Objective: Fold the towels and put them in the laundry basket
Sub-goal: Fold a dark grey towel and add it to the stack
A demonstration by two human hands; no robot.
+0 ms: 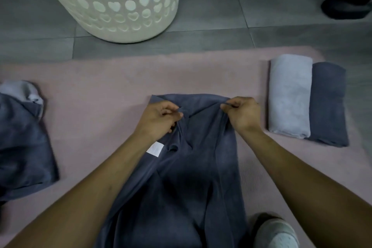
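Note:
A dark blue towel (193,167) lies bunched lengthwise on the pink mat (104,90) in front of me, a white label showing near its left side. My left hand (159,121) pinches the towel's far edge at the left. My right hand (241,115) pinches the same edge at the right. A folded light lilac towel (288,96) and a folded dark blue towel (328,104) lie side by side at the right of the mat. The white laundry basket (124,0) with heart-shaped holes stands on the floor beyond the mat.
An unfolded heap of dark blue and lilac towels (22,139) lies at the mat's left edge. Grey tiled floor (261,6) surrounds the mat. A black shoe (346,8) of another person is at top right. My own pale shoe (275,233) shows at bottom right.

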